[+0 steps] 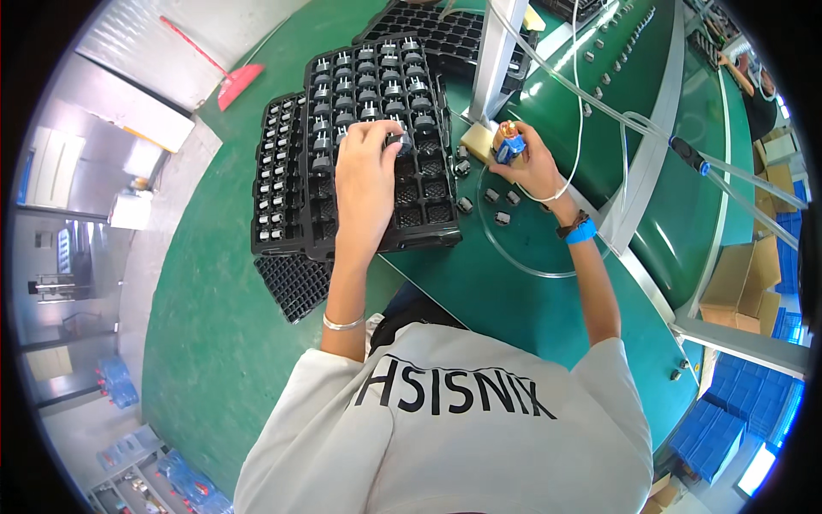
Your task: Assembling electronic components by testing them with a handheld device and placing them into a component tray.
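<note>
My left hand (pixel 366 176) reaches over a black compartment tray (pixel 411 218). Its thumb and index finger are curled around a dark plug-like part (pixel 402 141) at the tray's right side. Rows of similar dark parts with metal prongs (pixel 368 110) fill the far compartments; several near ones hold none. To the right, my right hand (pixel 535 167) is closed on a small blue and orange object (pixel 509 146), whose exact kind I cannot make out. A thin white hose (pixel 575 120) runs down to that wrist. Several small dark parts (pixel 503 218) lie on the green table near this hand.
A narrower tray of small metallic parts (pixel 276 171) adjoins on the left. Behind the right hand are a yellow block (pixel 477 140) and a metal post (pixel 499 60). A green belt (pixel 685 206) runs on the right, with blue crates (pixel 706 437) beyond.
</note>
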Tool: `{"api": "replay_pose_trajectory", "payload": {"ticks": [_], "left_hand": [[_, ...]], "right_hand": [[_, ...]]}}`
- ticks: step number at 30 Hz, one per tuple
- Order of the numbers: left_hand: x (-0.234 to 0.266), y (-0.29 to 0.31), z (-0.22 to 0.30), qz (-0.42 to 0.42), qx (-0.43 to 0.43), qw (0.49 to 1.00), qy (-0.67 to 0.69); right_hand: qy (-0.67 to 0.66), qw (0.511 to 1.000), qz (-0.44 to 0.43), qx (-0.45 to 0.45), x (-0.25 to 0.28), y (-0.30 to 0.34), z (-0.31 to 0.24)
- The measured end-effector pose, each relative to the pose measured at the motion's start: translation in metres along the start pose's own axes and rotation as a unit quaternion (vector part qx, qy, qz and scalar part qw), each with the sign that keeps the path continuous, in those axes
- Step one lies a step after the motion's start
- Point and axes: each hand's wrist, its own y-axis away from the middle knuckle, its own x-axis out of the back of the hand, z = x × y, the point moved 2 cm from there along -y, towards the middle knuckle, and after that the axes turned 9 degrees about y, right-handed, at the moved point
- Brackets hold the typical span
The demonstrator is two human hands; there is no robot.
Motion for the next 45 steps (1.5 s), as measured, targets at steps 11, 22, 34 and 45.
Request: {"api": "replay_pose_trajectory", "payload": {"ticks": [11, 22, 34, 45], "left_hand": [[0.007, 0.024, 0.013, -0.173, 0.177, 0.799, 0.548], [0.022, 0.038, 0.019, -0.144, 0.161, 0.821, 0.528], [-0.008, 0.045, 0.033, -0.175, 0.113, 0.788, 0.579], [-0.015, 0.054, 0.039, -0.155, 0.044, 0.822, 0.546]], "right_hand": [[-0.002, 0.999, 0.011, -0.040, -0.005, -0.011, 0.014], [0.286, 0.907, 0.245, -0.190, 0.075, -0.026, 0.105], [-0.541, 0.822, -0.011, -0.178, 0.031, 0.006, -0.075], [-0.495, 0.824, -0.190, -0.199, 0.022, 0.042, -0.126]]}}
